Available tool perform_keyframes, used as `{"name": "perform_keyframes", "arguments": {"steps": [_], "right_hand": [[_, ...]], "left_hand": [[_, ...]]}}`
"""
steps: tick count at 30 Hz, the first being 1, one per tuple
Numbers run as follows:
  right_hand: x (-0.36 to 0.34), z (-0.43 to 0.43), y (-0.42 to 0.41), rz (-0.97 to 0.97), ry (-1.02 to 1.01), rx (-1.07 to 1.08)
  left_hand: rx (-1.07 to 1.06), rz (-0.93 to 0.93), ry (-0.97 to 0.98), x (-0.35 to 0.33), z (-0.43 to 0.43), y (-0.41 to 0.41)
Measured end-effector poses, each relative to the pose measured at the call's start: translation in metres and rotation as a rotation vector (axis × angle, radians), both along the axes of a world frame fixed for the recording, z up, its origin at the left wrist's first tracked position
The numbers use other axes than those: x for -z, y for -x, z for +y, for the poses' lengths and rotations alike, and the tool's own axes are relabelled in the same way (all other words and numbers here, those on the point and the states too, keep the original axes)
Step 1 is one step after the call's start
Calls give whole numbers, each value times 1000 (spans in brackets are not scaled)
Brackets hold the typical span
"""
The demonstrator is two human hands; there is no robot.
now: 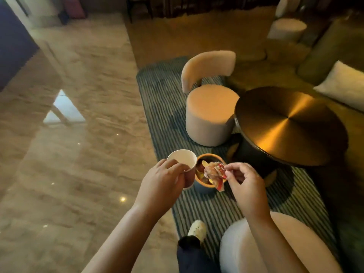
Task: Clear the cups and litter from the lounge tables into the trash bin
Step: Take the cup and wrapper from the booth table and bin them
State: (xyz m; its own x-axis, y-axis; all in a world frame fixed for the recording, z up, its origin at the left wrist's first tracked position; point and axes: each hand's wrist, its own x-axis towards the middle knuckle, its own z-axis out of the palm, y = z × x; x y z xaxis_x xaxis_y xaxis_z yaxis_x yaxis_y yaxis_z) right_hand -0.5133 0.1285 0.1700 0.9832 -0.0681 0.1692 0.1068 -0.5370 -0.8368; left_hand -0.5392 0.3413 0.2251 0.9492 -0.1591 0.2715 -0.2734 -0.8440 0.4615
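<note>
Your left hand [164, 179] wraps a paper cup [184, 164], fingers [173, 164] curled over its near rim and down its side; the cup is a smooth, tapered cylinder, pale inside, tilted slightly with its mouth up and away from you. Its far edge sits just beside the rim of the trash bin [204, 187], a small round container with an orange-lit lip and a darker, matte body, standing on the striped rug [163, 99]. Crumpled scraps in yellow and red already lie inside it.

Your right hand [244, 184] is raised over the bin's right edge, wrist bent, thumb and forefinger pinching a crinkled wrapper [215, 173]. The wrapper is thin and glossy, creased, with red printing, and it hangs partly over the bin's opening and partly past its rim. The other fingers of that hand are loosely curled in.

To the right stands the round counter [289, 125], its top a brushed metal disc with a radial sheen, on a dark base. Beyond the bin is a drum-shaped stool [209, 115] in soft pale upholstery with a curved backrest. A similar padded seat [256, 247] lies under your right forearm. The floor [69, 134] at left is polished, veined stone with glints of reflected light. Your shoe [197, 230] rests at the rug's edge.
</note>
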Motion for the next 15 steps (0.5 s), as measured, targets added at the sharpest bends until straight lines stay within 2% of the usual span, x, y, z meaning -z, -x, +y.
{"name": "perform_keyframes", "arguments": {"steps": [9, 15], "right_hand": [[41, -33, -165, 156, -9, 148], [88, -43, -233, 300, 41, 204]], "left_hand": [[143, 238, -34, 42, -16, -189], [177, 407, -46, 89, -21, -274]]}}
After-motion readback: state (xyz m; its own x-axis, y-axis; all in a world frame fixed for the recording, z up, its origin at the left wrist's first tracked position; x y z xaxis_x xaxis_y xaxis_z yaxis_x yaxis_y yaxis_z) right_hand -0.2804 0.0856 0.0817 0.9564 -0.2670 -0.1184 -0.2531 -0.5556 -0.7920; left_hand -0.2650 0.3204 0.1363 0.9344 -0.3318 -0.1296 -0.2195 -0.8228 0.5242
